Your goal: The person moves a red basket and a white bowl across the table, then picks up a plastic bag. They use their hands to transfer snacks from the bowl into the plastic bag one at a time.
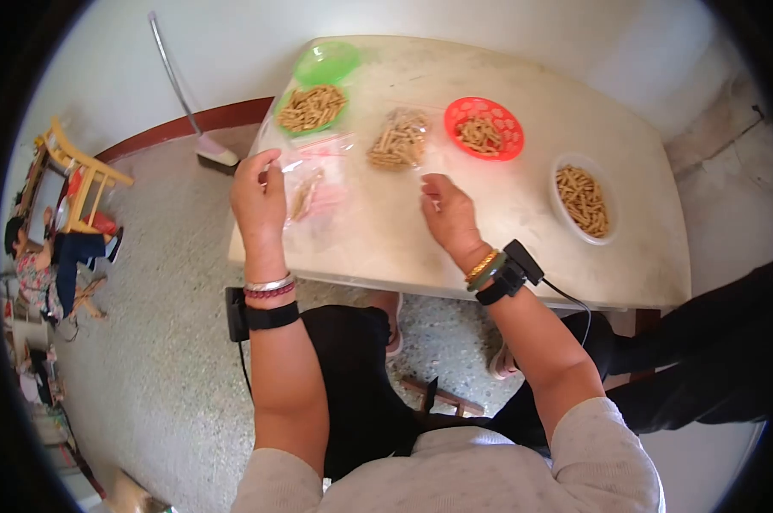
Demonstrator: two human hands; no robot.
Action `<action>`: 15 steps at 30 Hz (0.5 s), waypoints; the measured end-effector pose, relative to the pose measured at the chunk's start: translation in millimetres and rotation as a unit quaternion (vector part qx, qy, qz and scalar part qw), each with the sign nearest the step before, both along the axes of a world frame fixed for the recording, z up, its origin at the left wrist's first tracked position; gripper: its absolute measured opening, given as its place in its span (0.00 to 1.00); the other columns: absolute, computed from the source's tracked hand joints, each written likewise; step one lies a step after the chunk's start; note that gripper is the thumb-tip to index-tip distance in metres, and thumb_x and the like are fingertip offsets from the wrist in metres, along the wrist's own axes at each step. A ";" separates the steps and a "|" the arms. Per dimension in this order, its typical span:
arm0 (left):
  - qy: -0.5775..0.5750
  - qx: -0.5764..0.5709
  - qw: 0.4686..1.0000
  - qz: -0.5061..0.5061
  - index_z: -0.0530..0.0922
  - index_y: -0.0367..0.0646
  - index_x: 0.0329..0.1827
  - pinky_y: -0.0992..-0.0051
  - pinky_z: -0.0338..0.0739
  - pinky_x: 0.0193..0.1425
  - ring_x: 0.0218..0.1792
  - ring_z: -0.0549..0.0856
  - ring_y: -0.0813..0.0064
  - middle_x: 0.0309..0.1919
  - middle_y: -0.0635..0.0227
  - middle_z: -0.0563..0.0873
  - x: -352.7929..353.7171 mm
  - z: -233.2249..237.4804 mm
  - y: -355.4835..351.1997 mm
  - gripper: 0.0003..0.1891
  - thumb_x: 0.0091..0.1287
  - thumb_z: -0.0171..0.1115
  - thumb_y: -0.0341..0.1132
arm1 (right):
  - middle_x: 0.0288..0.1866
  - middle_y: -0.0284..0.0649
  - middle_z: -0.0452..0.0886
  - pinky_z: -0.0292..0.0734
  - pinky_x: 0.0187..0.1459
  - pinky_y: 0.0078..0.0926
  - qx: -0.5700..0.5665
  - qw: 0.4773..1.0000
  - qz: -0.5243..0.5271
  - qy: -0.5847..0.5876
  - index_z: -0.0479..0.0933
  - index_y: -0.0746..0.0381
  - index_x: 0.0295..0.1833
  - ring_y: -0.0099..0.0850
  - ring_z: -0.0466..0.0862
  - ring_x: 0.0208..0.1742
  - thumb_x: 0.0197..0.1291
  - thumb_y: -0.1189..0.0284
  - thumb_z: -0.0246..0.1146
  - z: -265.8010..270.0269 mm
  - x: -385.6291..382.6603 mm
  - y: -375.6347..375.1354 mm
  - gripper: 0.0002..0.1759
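Left hand (258, 198) is pinching the edge of a clear bag (311, 190) on the table (506, 256); right hand (449, 215) is curling nearby, its grip unclear. Beyond them a filled bag (397, 139), green bowl (311, 108), red basket (484, 128) and white bowl (584, 201) are sitting

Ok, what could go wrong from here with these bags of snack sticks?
The left hand holds a clear bag close to the table edge; if it tilts, sticks could drop to the floor. The filled bag lies just beyond the right hand, so a stray move might spill it. The white bowl sits near the other edge.
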State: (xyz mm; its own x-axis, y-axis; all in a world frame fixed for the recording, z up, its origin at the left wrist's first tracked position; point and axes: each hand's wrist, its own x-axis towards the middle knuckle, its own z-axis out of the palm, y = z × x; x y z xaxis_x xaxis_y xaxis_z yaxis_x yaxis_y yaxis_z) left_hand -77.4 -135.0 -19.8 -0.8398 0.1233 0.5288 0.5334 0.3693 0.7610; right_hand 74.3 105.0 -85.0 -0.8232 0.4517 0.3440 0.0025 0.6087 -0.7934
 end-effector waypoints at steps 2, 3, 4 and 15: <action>0.008 0.000 1.000 -0.007 0.85 0.40 0.46 0.74 0.80 0.39 0.36 0.85 0.70 0.41 0.60 0.86 -1.0 -0.1 1.0 0.08 0.68 0.61 0.27 | 0.32 0.45 0.85 0.82 0.40 0.38 -0.001 0.997 -0.073 -0.012 0.74 0.61 0.57 0.40 0.87 0.35 0.60 0.76 0.62 -2.8 12.7 42.8 0.18; 0.010 -0.017 1.000 -0.011 0.84 0.39 0.49 0.77 0.80 0.38 0.35 0.85 0.75 0.41 0.64 0.86 -3.1 -3.2 1.6 0.08 0.70 0.60 0.27 | 0.31 0.45 0.85 0.82 0.39 0.38 -0.010 0.995 -0.101 -0.026 0.72 0.59 0.62 0.40 0.87 0.34 0.60 0.75 0.62 -5.3 15.9 63.7 0.23; 0.011 -0.036 0.999 -0.013 0.83 0.37 0.51 0.79 0.81 0.36 0.35 0.85 0.79 0.42 0.67 0.85 -2.9 -3.4 3.9 0.09 0.71 0.60 0.28 | 0.32 0.45 0.85 0.82 0.41 0.38 0.007 0.989 -0.137 -0.057 0.70 0.58 0.67 0.40 0.87 0.35 0.60 0.74 0.62 -7.3 16.5 83.1 0.27; -0.009 -0.027 0.999 -0.041 0.83 0.38 0.51 0.79 0.82 0.40 0.37 0.85 0.80 0.41 0.68 0.85 0.2 -3.7 15.0 0.10 0.72 0.59 0.28 | 0.48 0.48 0.86 0.79 0.54 0.37 -0.066 0.989 -0.083 -0.102 0.68 0.59 0.68 0.43 0.86 0.51 0.59 0.71 0.61 -39.8 -8.6 123.9 0.30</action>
State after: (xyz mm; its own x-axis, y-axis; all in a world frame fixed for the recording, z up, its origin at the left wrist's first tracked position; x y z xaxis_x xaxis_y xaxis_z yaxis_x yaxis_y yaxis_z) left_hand -77.2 -120.0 -23.5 -0.8349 0.2199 0.5045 0.5500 0.3666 0.7504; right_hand 65.6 228.9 -124.8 -0.7802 0.6162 0.1074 0.2625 0.4784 -0.8380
